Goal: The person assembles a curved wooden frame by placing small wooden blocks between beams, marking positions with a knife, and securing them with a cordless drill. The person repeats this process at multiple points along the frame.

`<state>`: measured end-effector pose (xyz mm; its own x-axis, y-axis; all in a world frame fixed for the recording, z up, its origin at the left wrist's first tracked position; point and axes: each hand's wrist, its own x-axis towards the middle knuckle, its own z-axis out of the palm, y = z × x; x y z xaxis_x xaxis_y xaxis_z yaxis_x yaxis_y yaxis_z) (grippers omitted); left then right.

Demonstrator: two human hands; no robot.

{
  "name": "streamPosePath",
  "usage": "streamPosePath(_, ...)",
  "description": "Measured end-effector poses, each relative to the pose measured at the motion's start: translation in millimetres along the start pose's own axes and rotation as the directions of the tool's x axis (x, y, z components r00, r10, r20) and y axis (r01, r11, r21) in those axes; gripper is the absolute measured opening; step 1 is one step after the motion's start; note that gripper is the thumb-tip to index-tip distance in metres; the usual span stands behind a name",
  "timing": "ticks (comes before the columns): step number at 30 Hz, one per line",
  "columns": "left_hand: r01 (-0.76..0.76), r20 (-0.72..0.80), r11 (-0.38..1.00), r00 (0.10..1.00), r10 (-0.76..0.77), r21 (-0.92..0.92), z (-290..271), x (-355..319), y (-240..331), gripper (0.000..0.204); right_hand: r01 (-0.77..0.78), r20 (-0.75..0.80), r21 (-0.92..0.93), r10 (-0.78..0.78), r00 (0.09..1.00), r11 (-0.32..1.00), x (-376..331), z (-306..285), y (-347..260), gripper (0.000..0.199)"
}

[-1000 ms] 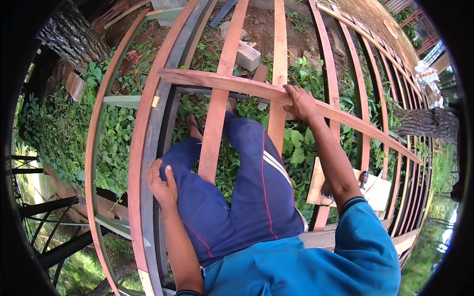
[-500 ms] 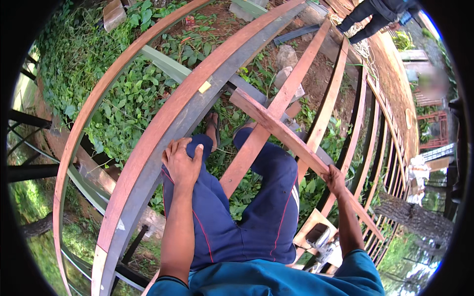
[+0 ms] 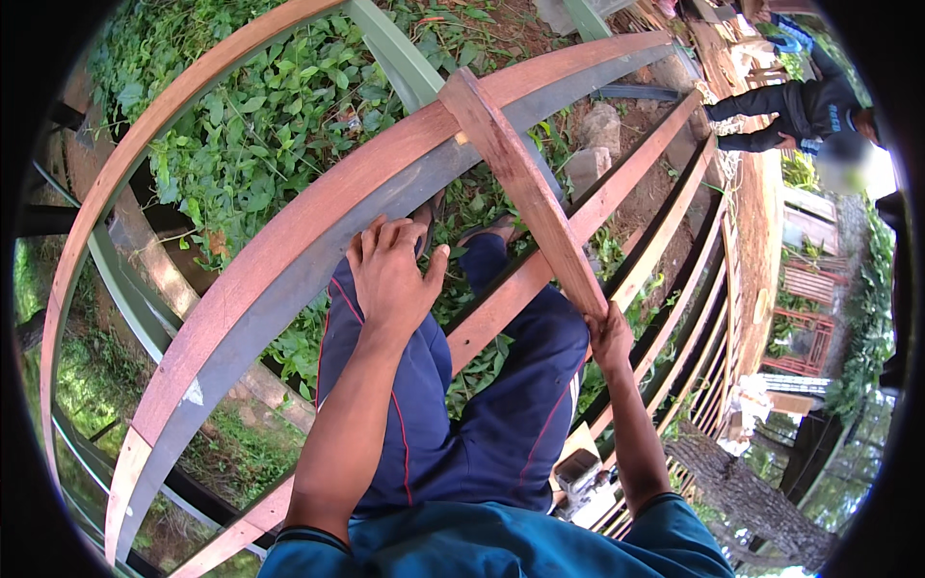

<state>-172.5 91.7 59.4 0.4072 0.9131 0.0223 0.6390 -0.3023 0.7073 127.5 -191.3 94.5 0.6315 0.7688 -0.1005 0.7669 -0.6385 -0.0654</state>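
Observation:
A reddish wooden plank slants forward from my right hand, whose fingers are wrapped round it. Its far end lies over, or just above, a long reddish timber that runs along a grey metal beam. Whether the two touch I cannot tell. Beside the plank, a small pale wood piece shows at the timber's edge. My left hand is open, palm down over my left knee near the grey beam, and holds nothing. The plank also crosses above another slat between my legs.
Several parallel slats on dark beams stretch to the right. Green metal crosspieces join an outer timber on the left. Leafy plants and stones lie below. A person in dark clothes stands at the far right.
The plank's far end has moved forward, from the near side of the long timber to over it. My right hand has shifted with it; my left hand stays open over the knee.

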Motion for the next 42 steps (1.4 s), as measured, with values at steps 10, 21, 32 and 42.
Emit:
streamPosePath(10,-0.027,-0.016,1.000,1.000,0.027,-0.009,0.5,2.8,-3.1,0.035,0.078,-0.111,-0.038,-0.082,0.990,0.996,-4.8,12.2,10.1,0.037)
streamPosePath(21,0.027,0.003,1.000,1.000,-0.027,0.002,1.8,-1.6,-7.0,0.033,0.041,-0.028,-0.069,-0.043,0.999,0.997,-3.9,5.5,2.4,0.035)
streamPosePath(32,0.064,-0.020,0.994,0.998,-0.066,-0.091,-14.6,-2.4,-16.6,0.030,-0.140,0.064,0.020,0.138,0.988,0.990,-69.5,-1.8,98.5,0.038)
streamPosePath(42,0.012,-0.001,0.992,1.000,-0.012,-0.126,-1.9,6.5,7.4,0.033,-0.345,0.177,-0.256,0.395,0.902,0.903,-115.4,-7.4,175.0,0.058)
